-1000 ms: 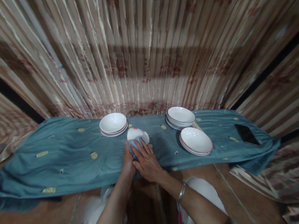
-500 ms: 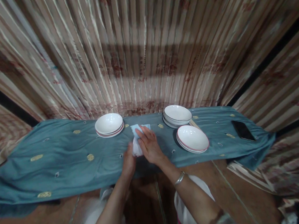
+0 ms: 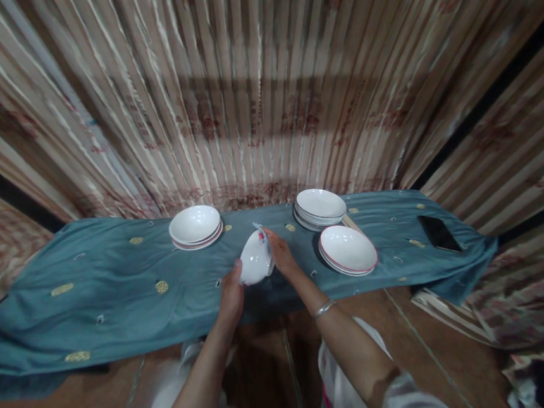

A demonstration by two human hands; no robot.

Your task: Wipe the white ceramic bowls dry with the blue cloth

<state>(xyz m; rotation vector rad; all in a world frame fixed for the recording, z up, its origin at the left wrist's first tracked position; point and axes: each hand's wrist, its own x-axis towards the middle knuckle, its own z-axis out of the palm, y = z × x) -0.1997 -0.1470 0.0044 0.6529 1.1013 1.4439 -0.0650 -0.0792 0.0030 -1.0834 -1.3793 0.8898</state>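
Note:
A white bowl point(image 3: 254, 261) with a small red mark near its top edge is held tilted on its side above the front of the table. My left hand point(image 3: 232, 290) grips it by the lower left edge, thumb on the near face. On the bowl's other side, my right hand point(image 3: 281, 254) is closed around a pale blue cloth point(image 3: 258, 226) pressed to the rim. Most of the cloth is hidden behind the fingers and the bowl. A stack of white bowls point(image 3: 195, 224) stands to the left.
At the right stand a dark-rimmed bowl stack point(image 3: 320, 205) and, nearer me, a red-rimmed one point(image 3: 349, 249). A wooden strip point(image 3: 351, 224) lies beside them. Farther right is a black phone point(image 3: 439, 233). A wrinkled teal cloth point(image 3: 121, 280) covers the table; a pleated curtain point(image 3: 254, 104) hangs behind.
The bowl has turned, so its shiny white surface now shows where the cloth covered it. My right hand and the cloth have shifted to the bowl's right side.

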